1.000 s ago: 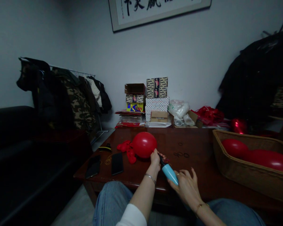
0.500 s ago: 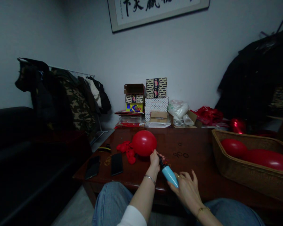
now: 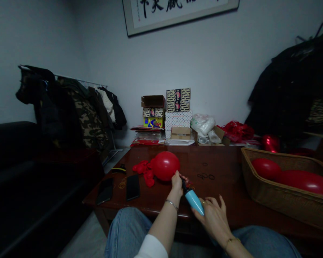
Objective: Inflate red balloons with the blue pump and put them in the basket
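An inflated red balloon (image 3: 166,166) rests low over the brown table, its neck at the black nozzle of a light blue hand pump (image 3: 194,201). My left hand (image 3: 177,182) is closed around the balloon's neck and the nozzle; its fingertips are partly hidden. At the pump's near end, my right hand (image 3: 214,216) grips with thumb and palm, its other fingers lifted and spread. Just left of the balloon lie limp red balloons (image 3: 148,175).
Two dark phones (image 3: 132,187), yellow rubber bands (image 3: 122,183) and a yellow-black object (image 3: 119,169) lie on the left. Several dark rings (image 3: 204,176) lie right of the balloon. A wicker basket (image 3: 269,200) with red balloons (image 3: 309,182) stands right. Stacked boxes (image 3: 178,122) are behind.
The balloon has sunk slightly and shifted a little to the right, and looks about the same size. Both hands keep their hold on the balloon neck and pump.
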A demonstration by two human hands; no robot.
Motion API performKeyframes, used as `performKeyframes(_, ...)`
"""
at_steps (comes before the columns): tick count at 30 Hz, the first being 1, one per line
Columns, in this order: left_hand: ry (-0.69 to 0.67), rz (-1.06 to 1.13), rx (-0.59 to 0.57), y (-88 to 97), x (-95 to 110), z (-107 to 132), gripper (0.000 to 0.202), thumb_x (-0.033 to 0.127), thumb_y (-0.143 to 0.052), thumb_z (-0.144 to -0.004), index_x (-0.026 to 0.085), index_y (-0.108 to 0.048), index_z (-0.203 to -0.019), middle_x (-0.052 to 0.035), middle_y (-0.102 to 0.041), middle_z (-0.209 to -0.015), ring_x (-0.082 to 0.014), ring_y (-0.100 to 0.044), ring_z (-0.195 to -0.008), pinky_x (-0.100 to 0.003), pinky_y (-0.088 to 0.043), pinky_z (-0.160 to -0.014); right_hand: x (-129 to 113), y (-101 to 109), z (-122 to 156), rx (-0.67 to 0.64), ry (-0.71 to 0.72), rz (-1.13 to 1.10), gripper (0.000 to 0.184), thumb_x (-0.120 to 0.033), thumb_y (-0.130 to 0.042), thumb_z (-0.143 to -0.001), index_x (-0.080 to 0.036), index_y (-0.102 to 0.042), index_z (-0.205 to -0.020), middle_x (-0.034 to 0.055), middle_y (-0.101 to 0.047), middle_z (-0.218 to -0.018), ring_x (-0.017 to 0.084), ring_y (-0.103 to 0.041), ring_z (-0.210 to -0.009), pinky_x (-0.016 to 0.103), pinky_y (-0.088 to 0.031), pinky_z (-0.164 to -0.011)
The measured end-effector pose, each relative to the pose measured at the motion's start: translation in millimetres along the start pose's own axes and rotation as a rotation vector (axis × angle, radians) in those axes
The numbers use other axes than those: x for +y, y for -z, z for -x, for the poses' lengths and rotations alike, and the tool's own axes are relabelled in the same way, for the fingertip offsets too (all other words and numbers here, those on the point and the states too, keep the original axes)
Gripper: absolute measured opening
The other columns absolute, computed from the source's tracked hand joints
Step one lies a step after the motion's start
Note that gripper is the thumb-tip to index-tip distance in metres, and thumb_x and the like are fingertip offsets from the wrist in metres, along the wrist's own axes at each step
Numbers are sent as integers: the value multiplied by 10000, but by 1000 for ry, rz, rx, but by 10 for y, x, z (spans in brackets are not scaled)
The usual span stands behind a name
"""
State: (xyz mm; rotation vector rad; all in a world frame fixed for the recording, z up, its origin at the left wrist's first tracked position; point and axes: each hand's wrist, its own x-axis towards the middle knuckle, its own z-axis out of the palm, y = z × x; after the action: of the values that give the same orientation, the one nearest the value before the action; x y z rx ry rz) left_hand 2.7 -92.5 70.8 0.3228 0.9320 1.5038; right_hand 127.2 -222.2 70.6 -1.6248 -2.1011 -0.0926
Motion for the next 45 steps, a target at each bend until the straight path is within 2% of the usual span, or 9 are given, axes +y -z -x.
performKeyframes(18,-24,12,2,21,58,-63,329,423,-449,-862,181,-394,-646,27,-441,-471,-110,-497,-423,-214,-412,-450,29,2,92,-15,2,-27,383,-465,-451,-818,-197,-649,-1007,70,-693,-887,268,-541,-1003,545,-72,-1050)
performKeyframes(28,-32,33,18,80,132,-135,282,307,-400,-888,178,-395,-637,25,-448,-460,-106,-502,-421,-224,-435,-495,98,-14,192,-6,25,-21,323,-419,-493,-797,-222,-650,-999,50,-691,-877,265,-552,-999,550,-101,-1048)
performKeyframes(33,-47,17,-4,126,187,-215,302,302,-362,-902,186,-369,-623,28,-431,-428,-115,-499,-406,-228,-432,-487,199,31,277,-12,42,-20,327,-418,-503,-793,-228,-645,-1018,42,-693,-892,263,-556,-999,556,-104,-1047)
performKeyframes(37,-69,4,-24,155,177,-247,297,302,-343,-909,188,-365,-636,28,-441,-421,-122,-518,-418,-259,-466,-533,269,54,295,-11,41,4,325,-409,-506,-790,-219,-650,-1010,49,-694,-886,262,-553,-1002,544,-108,-1052)
performKeyframes(45,-72,-33,-32,224,215,-234,281,311,-330,-912,187,-364,-663,-22,-524,-468,-162,-620,-569,-336,-507,-684,371,64,289,-33,22,15,361,-434,-485,-800,-204,-646,-1027,53,-695,-914,264,-543,-1024,539,-83,-1053)
